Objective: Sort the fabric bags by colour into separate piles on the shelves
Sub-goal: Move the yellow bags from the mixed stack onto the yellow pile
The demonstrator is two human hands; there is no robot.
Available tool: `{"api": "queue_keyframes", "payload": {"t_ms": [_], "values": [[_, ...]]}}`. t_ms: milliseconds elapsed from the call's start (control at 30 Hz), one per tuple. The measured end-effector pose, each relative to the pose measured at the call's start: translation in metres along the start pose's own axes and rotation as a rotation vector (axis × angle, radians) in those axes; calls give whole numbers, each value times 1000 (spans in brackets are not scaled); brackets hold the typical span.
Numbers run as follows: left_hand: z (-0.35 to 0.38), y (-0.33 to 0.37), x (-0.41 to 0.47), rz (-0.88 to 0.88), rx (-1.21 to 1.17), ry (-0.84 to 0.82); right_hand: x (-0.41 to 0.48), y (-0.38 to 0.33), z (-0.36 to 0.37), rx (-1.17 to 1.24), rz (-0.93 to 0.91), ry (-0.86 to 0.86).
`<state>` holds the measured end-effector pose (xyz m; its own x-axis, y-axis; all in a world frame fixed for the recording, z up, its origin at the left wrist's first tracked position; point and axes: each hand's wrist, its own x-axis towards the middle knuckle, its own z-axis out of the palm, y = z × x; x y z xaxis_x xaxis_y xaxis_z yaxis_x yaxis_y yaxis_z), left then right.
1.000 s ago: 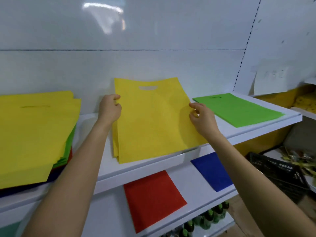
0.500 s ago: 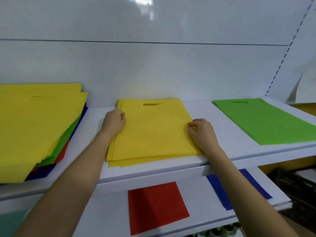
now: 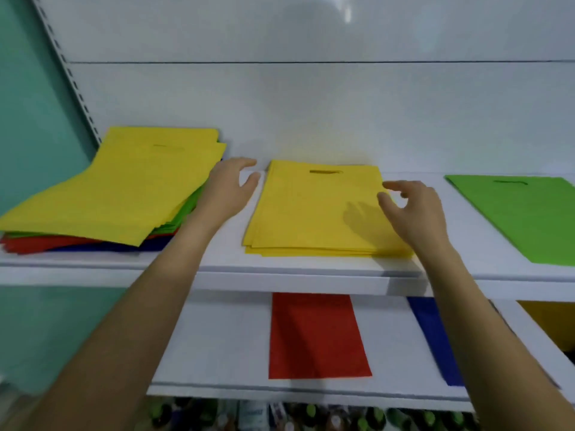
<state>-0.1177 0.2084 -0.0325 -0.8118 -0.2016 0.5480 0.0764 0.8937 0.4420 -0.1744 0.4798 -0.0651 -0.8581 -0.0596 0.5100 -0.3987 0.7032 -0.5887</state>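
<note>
the fingers (image 3: 245,164) of the left hand (image 3: 228,189) are spread and loose, gripping nothing, just beside the left edge of the yellow pile (image 3: 314,213). the right hand (image 3: 413,209) hangs over that pile's right edge, its fingers slightly curled and apart, and it is also empty. the shadow under it suggests it is not touching the fabric.

nearest, at the bottom, is a blurred row of bottles (image 3: 311,415). above them the lower shelf (image 3: 217,346) carries a red bag (image 3: 315,334) lying flat. a blue bag (image 3: 435,340) lies to its right, partly hidden by the right forearm. on the upper shelf (image 3: 280,283) the yellow pile sits in the middle, a few bags deep, edges roughly squared, handle slots toward the back wall (image 3: 311,113). to its left, near but apart, is the mixed stack (image 3: 118,188): yellow on top, with green, red and blue edges showing beneath. a green bag (image 3: 522,213) lies flat well to the right.

the bags look thin, light and limp, with a faintly rough surface. i judge one would sag if lifted by a single corner, and the bags beneath may drag along. the sound hold is probably a pinch on both side edges of the top layer only, or through the handle slot, lifting it clear before carrying.
</note>
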Motion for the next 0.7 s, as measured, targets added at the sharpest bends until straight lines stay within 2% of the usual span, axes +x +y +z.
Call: {"api": "queue_keyframes", "payload": {"t_ms": [133, 367, 700], "values": [[-26, -13, -19, 17, 52, 49, -31, -48, 19, 111, -221, -76], [-93, -51, -59, 38, 116, 139, -79, -137, 66, 194, -412, -187], [-210, -171, -112, -23, 226, 141, -144, -264, 131, 255, -448, -171]]}}
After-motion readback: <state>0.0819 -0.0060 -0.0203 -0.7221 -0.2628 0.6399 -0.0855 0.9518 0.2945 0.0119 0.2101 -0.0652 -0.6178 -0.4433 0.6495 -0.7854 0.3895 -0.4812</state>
